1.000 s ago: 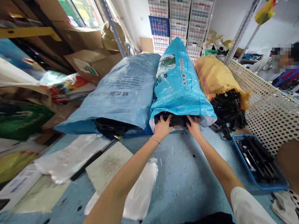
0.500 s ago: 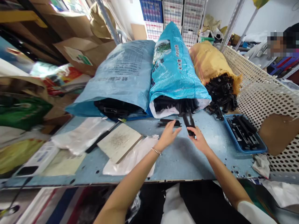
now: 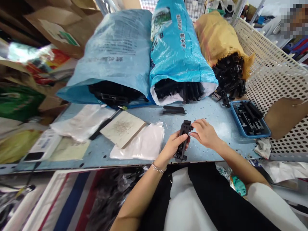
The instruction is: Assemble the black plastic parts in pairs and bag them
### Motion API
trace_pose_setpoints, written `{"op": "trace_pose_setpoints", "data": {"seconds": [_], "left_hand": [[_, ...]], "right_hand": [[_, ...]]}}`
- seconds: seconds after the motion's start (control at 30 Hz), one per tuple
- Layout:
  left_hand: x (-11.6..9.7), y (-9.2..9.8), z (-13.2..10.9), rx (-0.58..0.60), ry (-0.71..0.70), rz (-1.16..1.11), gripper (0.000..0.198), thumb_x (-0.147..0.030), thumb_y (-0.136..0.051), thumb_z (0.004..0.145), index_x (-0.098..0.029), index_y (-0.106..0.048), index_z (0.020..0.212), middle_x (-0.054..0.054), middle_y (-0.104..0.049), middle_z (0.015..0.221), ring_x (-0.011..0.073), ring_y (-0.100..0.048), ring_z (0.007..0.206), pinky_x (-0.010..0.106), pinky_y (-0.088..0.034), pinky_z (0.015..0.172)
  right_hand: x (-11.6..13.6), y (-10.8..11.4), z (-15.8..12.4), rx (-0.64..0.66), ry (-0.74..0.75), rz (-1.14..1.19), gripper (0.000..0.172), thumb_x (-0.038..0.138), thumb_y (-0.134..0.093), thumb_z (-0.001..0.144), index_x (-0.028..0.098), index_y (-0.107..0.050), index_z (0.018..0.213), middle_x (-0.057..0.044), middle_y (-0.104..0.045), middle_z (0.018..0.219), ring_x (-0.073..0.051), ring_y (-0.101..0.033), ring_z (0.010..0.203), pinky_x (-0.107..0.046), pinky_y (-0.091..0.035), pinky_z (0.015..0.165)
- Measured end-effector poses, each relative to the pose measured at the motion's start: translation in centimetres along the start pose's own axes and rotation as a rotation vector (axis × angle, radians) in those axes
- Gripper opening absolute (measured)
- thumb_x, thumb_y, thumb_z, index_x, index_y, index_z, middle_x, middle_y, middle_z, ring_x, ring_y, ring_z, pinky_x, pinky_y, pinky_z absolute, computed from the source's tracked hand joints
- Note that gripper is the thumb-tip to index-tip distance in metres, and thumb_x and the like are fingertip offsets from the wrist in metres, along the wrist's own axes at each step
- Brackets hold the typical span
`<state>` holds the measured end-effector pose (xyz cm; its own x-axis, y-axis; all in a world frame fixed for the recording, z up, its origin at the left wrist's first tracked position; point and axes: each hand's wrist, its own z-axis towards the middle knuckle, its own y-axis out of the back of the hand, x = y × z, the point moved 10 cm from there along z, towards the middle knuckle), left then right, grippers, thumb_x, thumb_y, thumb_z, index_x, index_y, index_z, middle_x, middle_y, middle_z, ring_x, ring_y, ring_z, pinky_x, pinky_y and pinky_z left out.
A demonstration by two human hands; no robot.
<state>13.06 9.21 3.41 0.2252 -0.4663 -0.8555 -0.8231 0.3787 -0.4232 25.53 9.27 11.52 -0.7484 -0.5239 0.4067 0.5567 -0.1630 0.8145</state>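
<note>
My left hand (image 3: pixel 173 146) is wrapped round a long black plastic part (image 3: pixel 183 140), held upright-tilted above the near edge of the blue table (image 3: pixel 207 115). My right hand (image 3: pixel 204 132) pinches the part's top end with its fingertips. Another black part (image 3: pixel 173 110) lies flat on the table just beyond. Behind it, the bright blue sack (image 3: pixel 179 51) lies on its side with more black parts showing at its open mouth.
A pale blue sack (image 3: pixel 115 54) and a yellow sack (image 3: pixel 220 40) of black parts flank the bright one. A blue tray (image 3: pixel 250 119) of parts sits at right by a perforated white panel (image 3: pixel 271 73). Clear plastic bags (image 3: pixel 141 144), a board (image 3: pixel 122 127) and papers lie at left. Another person is at far right.
Both hands drew back from the sack's mouth toward the near table edge, and a black part is now held in them. One part was left lying on the table.
</note>
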Motion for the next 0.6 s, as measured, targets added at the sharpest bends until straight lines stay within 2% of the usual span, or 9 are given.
{"op": "trace_pose_setpoints", "data": {"seconds": [0.1, 0.2, 0.27, 0.3, 0.33, 0.4, 0.5, 0.53, 0.6], "left_hand": [[1.0, -0.5, -0.4, -0.001, 0.042, 0.047, 0.053, -0.062, -0.075, 0.074, -0.016, -0.061, 0.095, 0.002, -0.065, 0.078, 0.0112, -0.059, 0.057, 0.024, -0.047, 0.053], [0.7, 0.2, -0.4, -0.087, -0.047, 0.151, 0.049, -0.061, -0.074, 0.076, -0.017, -0.062, 0.092, 0.000, -0.064, 0.074, 0.0109, -0.058, 0.059, 0.023, -0.046, 0.054], [0.3, 1.4, -0.2, -0.169, -0.102, 0.119, 0.049, -0.061, -0.075, 0.076, -0.016, -0.063, 0.092, -0.001, -0.063, 0.074, 0.0097, -0.056, 0.058, 0.022, -0.044, 0.053], [0.1, 2.0, -0.1, -0.204, -0.110, 0.057, 0.050, -0.061, -0.075, 0.076, -0.016, -0.064, 0.093, 0.000, -0.063, 0.075, 0.0091, -0.055, 0.058, 0.022, -0.044, 0.053], [0.1, 2.6, 0.0, -0.227, -0.104, -0.020, 0.051, -0.062, -0.076, 0.075, -0.016, -0.064, 0.095, 0.000, -0.064, 0.077, 0.0086, -0.055, 0.058, 0.021, -0.044, 0.052], [0.2, 3.1, 0.4, -0.236, -0.063, -0.170, 0.056, -0.062, -0.078, 0.073, -0.016, -0.064, 0.102, 0.000, -0.064, 0.081, 0.0087, -0.056, 0.058, 0.021, -0.044, 0.052], [1.1, 2.4, 0.8, -0.175, 0.049, -0.267, 0.062, -0.060, -0.081, 0.070, -0.016, -0.064, 0.110, 0.001, -0.065, 0.081, 0.0098, -0.057, 0.059, 0.021, -0.044, 0.050], [1.5, 2.1, 0.7, -0.160, 0.082, -0.262, 0.062, -0.062, -0.080, 0.071, -0.015, -0.064, 0.109, 0.001, -0.065, 0.078, 0.0103, -0.057, 0.058, 0.022, -0.043, 0.049], [1.8, 2.3, 0.5, -0.213, 0.054, -0.203, 0.059, -0.063, -0.075, 0.076, -0.016, -0.063, 0.108, 0.000, -0.062, 0.072, 0.0112, -0.057, 0.057, 0.023, -0.043, 0.051]], "right_hand": [[1.0, -1.3, 1.0, 0.039, 0.107, 0.000, 0.042, 0.051, -0.037, 0.105, 0.020, -0.058, 0.087, -0.010, -0.062, 0.084, -0.023, -0.054, 0.080, -0.038, -0.047, 0.073], [-0.2, -3.2, 1.0, 0.096, -0.081, 0.282, 0.049, 0.052, -0.024, 0.108, 0.022, -0.050, 0.079, -0.003, -0.054, 0.071, -0.017, -0.051, 0.067, -0.032, -0.044, 0.065], [-0.6, -4.7, 0.3, 0.178, -0.228, 0.450, 0.052, 0.051, -0.015, 0.109, 0.022, -0.048, 0.081, 0.000, -0.053, 0.069, -0.015, -0.050, 0.062, -0.029, -0.043, 0.061], [-0.1, -5.3, 0.0, 0.226, -0.242, 0.467, 0.053, 0.051, -0.015, 0.109, 0.021, -0.050, 0.084, 0.000, -0.055, 0.071, -0.015, -0.052, 0.063, -0.029, -0.043, 0.062], [0.8, -5.6, -0.3, 0.267, -0.198, 0.435, 0.052, 0.054, -0.019, 0.108, 0.020, -0.053, 0.087, -0.002, -0.058, 0.074, -0.015, -0.054, 0.067, -0.029, -0.044, 0.064], [3.4, -5.6, -0.8, 0.312, -0.007, 0.273, 0.049, 0.059, -0.034, 0.105, 0.019, -0.059, 0.091, -0.006, -0.063, 0.083, -0.019, -0.055, 0.076, -0.032, -0.043, 0.068], [6.6, -6.0, -2.0, 0.332, 0.255, 0.095, 0.040, 0.051, -0.045, 0.103, 0.020, -0.062, 0.085, -0.008, -0.063, 0.081, -0.022, -0.054, 0.079, -0.034, -0.041, 0.068], [7.1, -6.2, -2.3, 0.338, 0.282, 0.095, 0.039, 0.047, -0.044, 0.104, 0.021, -0.062, 0.082, -0.008, -0.062, 0.079, -0.022, -0.054, 0.079, -0.035, -0.042, 0.068], [6.9, -6.6, -2.7, 0.337, 0.219, 0.169, 0.040, 0.043, -0.040, 0.105, 0.022, -0.061, 0.078, -0.007, -0.061, 0.077, -0.022, -0.055, 0.079, -0.035, -0.043, 0.069]]}}
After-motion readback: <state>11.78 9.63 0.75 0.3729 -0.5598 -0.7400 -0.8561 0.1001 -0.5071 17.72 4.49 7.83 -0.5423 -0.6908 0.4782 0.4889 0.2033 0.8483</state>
